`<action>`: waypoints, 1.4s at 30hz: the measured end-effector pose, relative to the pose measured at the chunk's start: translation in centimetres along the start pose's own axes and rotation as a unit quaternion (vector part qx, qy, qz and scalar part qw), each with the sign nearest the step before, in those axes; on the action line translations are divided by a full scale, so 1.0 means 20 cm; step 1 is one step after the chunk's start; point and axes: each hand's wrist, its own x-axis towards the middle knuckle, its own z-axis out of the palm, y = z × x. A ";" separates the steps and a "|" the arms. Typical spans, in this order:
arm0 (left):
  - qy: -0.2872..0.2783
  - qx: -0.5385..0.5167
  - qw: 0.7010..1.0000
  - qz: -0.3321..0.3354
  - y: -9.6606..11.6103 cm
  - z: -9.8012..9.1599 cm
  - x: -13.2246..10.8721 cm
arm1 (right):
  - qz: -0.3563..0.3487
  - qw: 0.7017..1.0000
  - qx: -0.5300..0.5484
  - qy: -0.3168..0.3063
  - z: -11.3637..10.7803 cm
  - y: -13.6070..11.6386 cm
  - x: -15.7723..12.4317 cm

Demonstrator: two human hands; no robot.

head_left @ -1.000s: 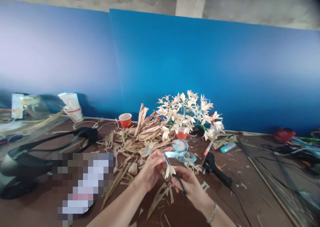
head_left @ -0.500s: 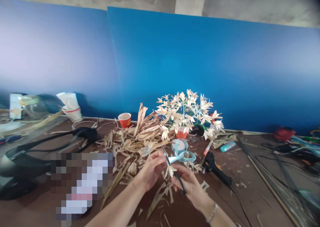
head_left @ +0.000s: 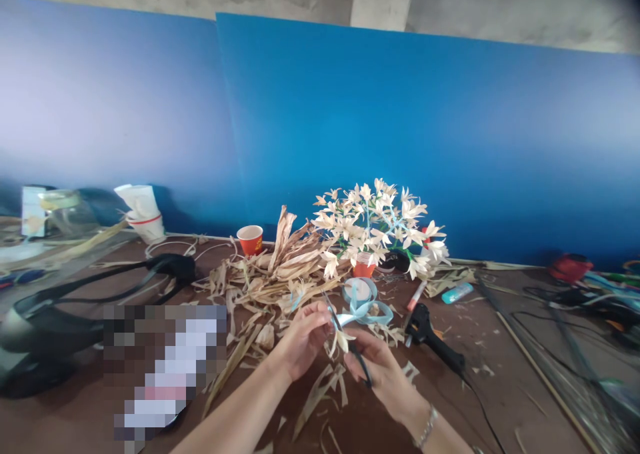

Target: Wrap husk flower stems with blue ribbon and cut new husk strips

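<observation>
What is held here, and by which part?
The right hand holds scissors by the handles; the left hand seems to pinch blue ribbon, exact spot unclear.

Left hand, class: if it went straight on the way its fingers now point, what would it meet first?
The left hand would probably meet the blades of the scissors first, held by the right hand, with the light blue ribbon seemingly next. Depth is hard to judge here.

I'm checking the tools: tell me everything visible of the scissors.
The scissors have a black handle, plastic by its look, and slim, dark, metal-looking blades. The right hand grips the handle; the blades slant forward and left, beside the left hand. A pale flower and blue ribbon are right by the blades; contact is unclear, as is whether the blades are open.
</observation>
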 end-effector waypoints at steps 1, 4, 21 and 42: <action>-0.006 -0.005 1.000 -0.001 0.00 0.00 0.00 | 0.006 1.000 0.001 -0.003 0.00 0.00 0.00; -0.022 -0.021 0.999 -0.011 0.00 0.00 0.00 | 0.025 1.000 -0.001 -0.016 -0.01 -0.01 0.01; -0.018 -0.019 0.998 -0.054 -0.01 0.00 -0.01 | 0.021 0.999 -0.010 -0.042 -0.01 -0.01 0.02; -0.026 -0.014 0.999 -0.035 -0.02 0.00 0.00 | 0.017 0.998 -0.010 -0.060 -0.01 -0.02 0.02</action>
